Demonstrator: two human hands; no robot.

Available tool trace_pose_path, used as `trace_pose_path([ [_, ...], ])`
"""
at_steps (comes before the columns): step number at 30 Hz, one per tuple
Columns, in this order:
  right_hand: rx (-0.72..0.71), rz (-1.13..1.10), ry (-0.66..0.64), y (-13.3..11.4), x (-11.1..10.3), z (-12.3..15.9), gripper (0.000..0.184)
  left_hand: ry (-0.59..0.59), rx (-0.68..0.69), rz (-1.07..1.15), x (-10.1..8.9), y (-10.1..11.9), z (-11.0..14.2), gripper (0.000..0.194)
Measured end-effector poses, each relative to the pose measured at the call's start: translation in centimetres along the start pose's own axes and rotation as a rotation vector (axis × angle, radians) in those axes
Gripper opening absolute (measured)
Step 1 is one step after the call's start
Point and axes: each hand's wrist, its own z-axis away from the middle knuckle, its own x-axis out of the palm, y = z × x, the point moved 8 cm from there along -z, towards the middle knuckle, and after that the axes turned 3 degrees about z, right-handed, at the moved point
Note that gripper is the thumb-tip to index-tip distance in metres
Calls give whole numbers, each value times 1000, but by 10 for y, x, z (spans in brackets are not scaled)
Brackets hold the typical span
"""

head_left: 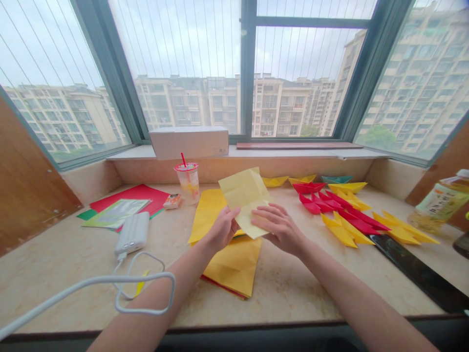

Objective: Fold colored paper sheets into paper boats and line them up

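A pale yellow sheet of paper (246,188), creased and partly folded, is held up above the counter between my hands. My left hand (224,226) pinches its lower left edge, thumb on top. On the right side my right hand (279,226) grips the sheet, its fingers lying across the front; the thumb is hidden behind the paper. Beneath lie stacked darker yellow sheets (234,266), with a red edge showing under the front one. Folded paper boats stand to the right: yellow ones (343,230), red ones (361,220) and a green one (337,180).
At left are a white power bank (134,233) with a looping cable (91,281), red sheets (156,195) and a small orange packet (172,201). A plastic cup (188,183) with a straw stands behind. A dark phone-like slab (414,269) and a bottle (441,203) are at right.
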Motion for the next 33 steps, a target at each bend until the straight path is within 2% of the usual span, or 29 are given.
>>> trace_pose_path([
  [5,188,-52,156,13,-10,1,20,-82,-41,-9,5,0,4,40],
  [8,329,-106,194,23,-10,4,24,-152,-45,-45,11,1,8,34],
  [13,586,-297,219,38,0,13,27,-214,-17,-178,16,-1,10,40],
  [15,641,-422,190,39,7,14,28,-196,19,-218,14,-1,7,39],
  [19,662,-624,95,33,22,12,26,-85,71,-271,4,-3,1,40],
  [23,704,-644,54,28,27,13,31,0,77,-307,-2,-3,-1,43],
  [26,671,-625,60,25,20,10,37,79,134,-302,-8,7,-2,47],
  [28,662,-572,171,29,4,9,34,141,209,-314,-15,19,-3,46],
  [30,723,-465,374,43,-20,13,32,182,260,-338,-20,29,-3,43],
  [33,859,-345,637,70,-49,30,36,150,207,-364,-22,33,-6,44],
])
